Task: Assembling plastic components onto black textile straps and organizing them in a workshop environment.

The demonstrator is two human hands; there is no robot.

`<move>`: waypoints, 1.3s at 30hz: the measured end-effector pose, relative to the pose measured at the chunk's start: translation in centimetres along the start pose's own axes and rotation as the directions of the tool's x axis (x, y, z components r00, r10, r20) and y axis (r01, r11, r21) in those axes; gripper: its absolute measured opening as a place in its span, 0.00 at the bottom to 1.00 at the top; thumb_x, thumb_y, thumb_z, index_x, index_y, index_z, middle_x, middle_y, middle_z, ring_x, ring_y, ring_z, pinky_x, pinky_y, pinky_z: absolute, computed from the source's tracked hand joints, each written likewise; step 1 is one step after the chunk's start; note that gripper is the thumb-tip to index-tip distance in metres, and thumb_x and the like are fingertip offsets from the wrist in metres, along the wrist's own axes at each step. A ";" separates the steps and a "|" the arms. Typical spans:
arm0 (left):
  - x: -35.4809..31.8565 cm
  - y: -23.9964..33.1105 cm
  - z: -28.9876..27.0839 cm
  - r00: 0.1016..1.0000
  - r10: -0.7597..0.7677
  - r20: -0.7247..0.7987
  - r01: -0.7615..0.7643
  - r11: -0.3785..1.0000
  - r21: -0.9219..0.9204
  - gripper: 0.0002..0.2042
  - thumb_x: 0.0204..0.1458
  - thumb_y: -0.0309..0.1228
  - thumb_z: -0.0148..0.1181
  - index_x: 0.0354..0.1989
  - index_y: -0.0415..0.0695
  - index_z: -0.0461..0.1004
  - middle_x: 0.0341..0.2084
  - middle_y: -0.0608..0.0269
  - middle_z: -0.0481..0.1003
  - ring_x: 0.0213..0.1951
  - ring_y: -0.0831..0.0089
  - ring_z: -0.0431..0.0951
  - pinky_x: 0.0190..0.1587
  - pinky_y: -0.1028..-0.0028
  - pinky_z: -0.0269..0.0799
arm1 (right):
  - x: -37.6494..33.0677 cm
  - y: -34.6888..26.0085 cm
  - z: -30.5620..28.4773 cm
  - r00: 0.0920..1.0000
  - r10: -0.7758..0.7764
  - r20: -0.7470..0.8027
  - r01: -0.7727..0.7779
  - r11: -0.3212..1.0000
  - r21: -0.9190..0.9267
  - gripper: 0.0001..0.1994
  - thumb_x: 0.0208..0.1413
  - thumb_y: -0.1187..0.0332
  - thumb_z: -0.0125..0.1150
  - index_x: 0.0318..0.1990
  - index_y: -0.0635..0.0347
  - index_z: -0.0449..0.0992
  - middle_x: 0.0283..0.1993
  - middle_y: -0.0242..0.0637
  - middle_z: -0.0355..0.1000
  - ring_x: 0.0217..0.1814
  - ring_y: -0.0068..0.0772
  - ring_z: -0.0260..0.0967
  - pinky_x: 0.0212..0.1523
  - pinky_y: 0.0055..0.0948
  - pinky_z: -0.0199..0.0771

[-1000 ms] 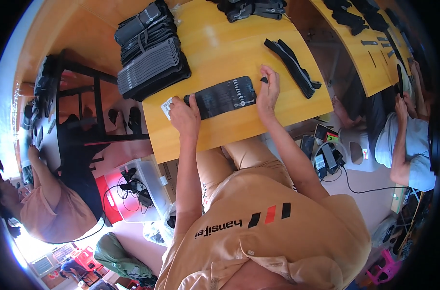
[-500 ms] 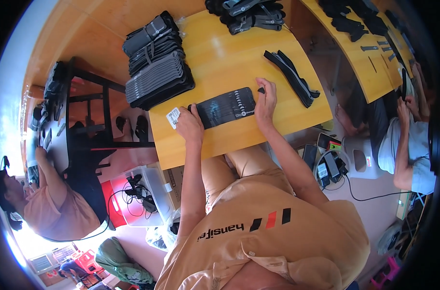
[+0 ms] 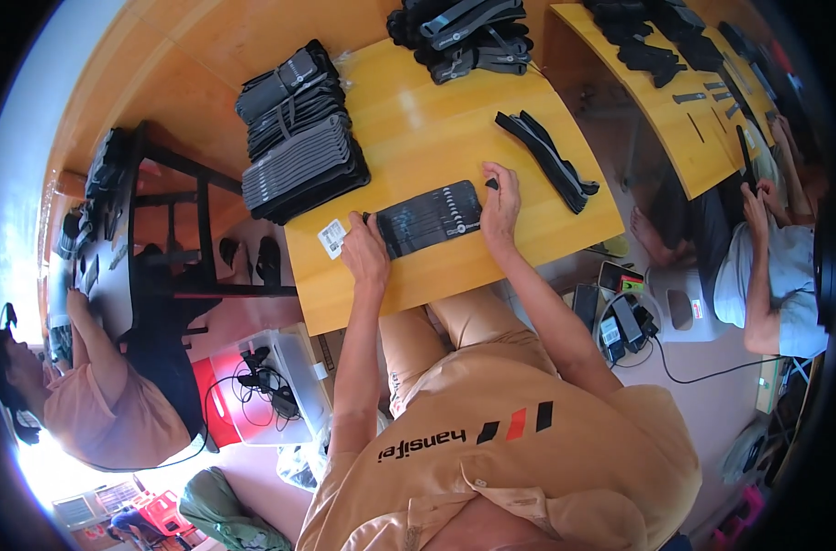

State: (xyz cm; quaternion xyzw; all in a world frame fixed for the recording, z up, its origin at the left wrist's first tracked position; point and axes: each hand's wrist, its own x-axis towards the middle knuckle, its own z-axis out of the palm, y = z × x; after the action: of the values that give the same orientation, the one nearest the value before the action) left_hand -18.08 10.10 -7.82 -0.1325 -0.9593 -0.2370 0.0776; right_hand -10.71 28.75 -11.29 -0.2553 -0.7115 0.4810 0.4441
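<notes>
Now my left hand (image 3: 364, 255) and right hand (image 3: 499, 204) press their fingers on either end of the flat black pouch (image 3: 429, 217), beside a white tag (image 3: 332, 238), on the yellow surface (image 3: 436, 119).

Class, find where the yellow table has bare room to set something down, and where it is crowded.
Bare: the middle between the stack, straps and pad; also the near edge. Crowded: the far pile and left stack.

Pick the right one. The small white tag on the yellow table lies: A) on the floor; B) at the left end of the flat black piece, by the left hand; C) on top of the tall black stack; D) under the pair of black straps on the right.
B: the small white tag lies on the yellow table just left of the flat black piece, beside the left hand.
</notes>
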 end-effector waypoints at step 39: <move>-3.6 5.5 -13.7 0.756 -0.066 -0.651 -0.237 0.900 -0.367 0.06 0.54 0.26 0.51 0.27 0.39 0.66 0.24 0.63 0.69 0.27 0.76 0.67 0.33 0.76 0.64 | 0.0 -2.6 -1.2 0.952 0.285 0.110 -0.306 0.876 0.372 0.11 0.59 0.71 0.43 0.45 0.64 0.68 0.36 0.34 0.67 0.41 0.25 0.63 0.48 0.22 0.61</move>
State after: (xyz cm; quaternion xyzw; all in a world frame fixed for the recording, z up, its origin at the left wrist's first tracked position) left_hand -11.88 7.51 5.83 -0.1010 -0.7891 -0.4682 0.3846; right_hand -9.53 28.21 -8.74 -0.2562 -0.5670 0.6797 0.3885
